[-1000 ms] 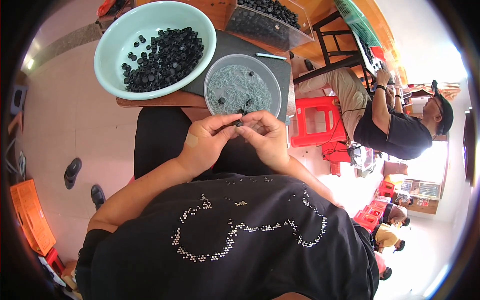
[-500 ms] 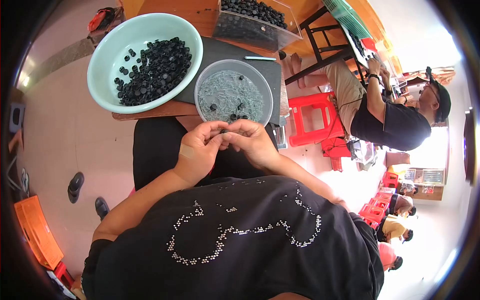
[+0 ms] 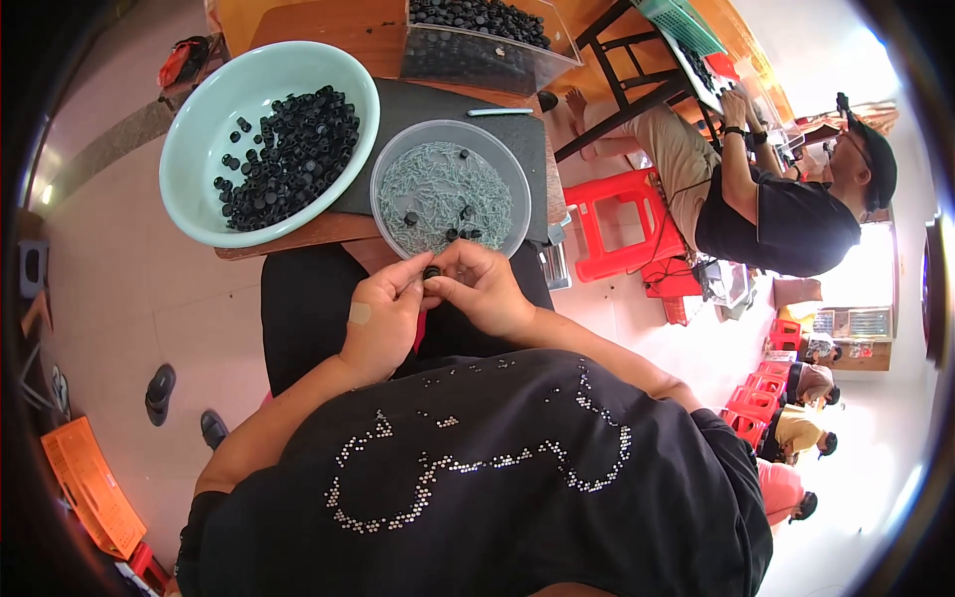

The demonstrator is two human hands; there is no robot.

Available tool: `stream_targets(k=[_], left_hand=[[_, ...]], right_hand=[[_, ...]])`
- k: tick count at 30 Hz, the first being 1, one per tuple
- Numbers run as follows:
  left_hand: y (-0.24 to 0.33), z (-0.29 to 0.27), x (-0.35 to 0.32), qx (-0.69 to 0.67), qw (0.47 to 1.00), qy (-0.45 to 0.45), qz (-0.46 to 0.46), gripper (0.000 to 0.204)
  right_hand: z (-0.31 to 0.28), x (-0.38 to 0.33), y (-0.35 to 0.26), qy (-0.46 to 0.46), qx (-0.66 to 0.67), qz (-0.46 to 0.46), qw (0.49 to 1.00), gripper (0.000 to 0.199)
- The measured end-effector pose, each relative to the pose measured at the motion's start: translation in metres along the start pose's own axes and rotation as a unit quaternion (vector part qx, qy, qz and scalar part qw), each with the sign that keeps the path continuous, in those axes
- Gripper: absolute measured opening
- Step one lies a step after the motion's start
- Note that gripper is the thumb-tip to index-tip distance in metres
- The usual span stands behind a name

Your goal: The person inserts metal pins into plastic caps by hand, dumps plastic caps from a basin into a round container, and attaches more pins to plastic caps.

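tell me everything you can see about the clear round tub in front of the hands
The clear tub is round and see-through, looks like plastic, and has a thin rim. It stands upright and uncovered on a dark mat, to the right of a pale green basin. Many thin, pale grey-green pieces lie jumbled inside, with several small black parts on top. The right hand overlaps its near rim in the picture; whether they touch is unclear.

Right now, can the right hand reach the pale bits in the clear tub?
Probably yes: the pale bits lie in the open clear tub near the right hand, though it holds a small black part.
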State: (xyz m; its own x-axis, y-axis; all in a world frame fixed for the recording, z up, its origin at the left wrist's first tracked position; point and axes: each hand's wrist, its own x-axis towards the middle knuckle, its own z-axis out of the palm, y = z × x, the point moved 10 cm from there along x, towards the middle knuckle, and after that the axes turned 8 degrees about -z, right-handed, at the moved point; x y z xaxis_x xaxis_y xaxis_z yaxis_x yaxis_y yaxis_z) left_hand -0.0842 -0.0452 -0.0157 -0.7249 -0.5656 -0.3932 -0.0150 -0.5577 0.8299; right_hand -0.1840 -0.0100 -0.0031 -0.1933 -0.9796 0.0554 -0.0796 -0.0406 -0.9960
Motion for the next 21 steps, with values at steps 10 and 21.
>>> stream_targets(k=[10,21], left_hand=[[0.017,-0.008,0.005,-0.040,0.998,-0.006,0.053,0.043],[0.017,-0.015,0.008,-0.012,0.999,0.013,0.038,0.041]], right_hand=[[-0.015,0.005,-0.037,0.031,-0.086,-0.085,0.992,0.021],[-0.022,0.012,-0.069,0.073,-0.183,-0.138,0.971,0.023]])
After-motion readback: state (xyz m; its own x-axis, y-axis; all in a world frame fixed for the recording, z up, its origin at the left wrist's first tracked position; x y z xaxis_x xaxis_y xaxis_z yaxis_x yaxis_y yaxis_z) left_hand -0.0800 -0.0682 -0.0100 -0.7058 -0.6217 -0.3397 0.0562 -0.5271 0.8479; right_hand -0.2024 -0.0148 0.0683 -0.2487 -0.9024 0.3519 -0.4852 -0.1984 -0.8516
